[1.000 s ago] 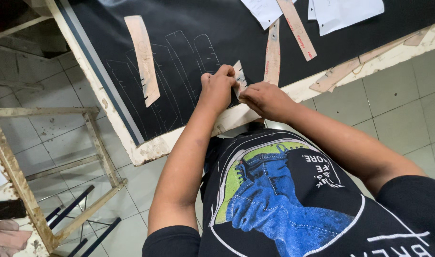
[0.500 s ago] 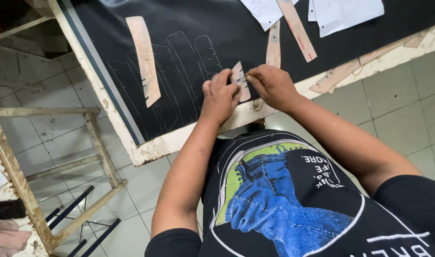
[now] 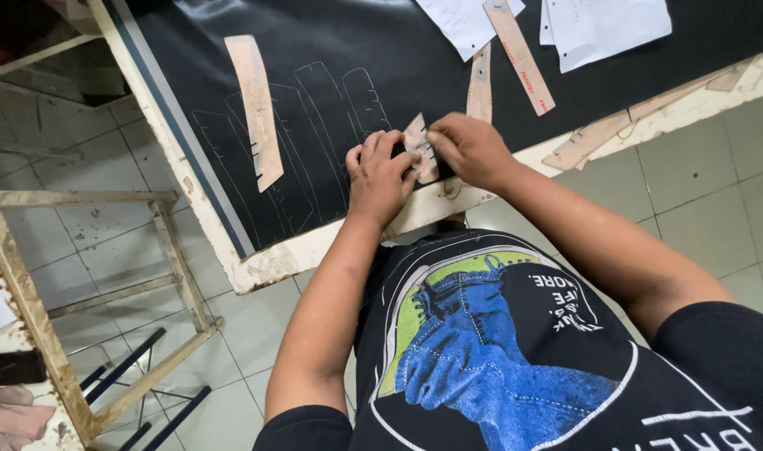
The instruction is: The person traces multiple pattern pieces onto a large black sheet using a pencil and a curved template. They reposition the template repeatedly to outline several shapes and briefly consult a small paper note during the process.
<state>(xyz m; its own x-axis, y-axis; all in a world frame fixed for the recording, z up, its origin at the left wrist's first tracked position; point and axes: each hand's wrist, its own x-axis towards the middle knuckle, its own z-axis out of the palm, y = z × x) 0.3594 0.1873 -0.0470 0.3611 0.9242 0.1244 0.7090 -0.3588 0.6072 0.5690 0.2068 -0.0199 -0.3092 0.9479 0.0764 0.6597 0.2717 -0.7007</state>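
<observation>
A small tan cardboard pattern piece [image 3: 418,144] lies on black sheet material [image 3: 331,50] spread over a table. My left hand [image 3: 378,174] presses down on the piece's left side with fingers spread flat. My right hand [image 3: 468,147] pinches its upper right edge; I cannot tell whether a marking tool is in those fingers. Chalk outlines of long strips [image 3: 314,134] are drawn on the black sheet just left of my hands.
A long tan pattern strip [image 3: 254,108] lies on the sheet at left; two more strips [image 3: 517,52] and white papers [image 3: 603,29] lie at the top right. The table's worn pale edge [image 3: 314,246] runs diagonally. A wooden frame stand [image 3: 89,292] is on the tiled floor at left.
Both hands moved slightly up and right over the sheet; the small pattern piece, hidden between them before, now shows between the hands.
</observation>
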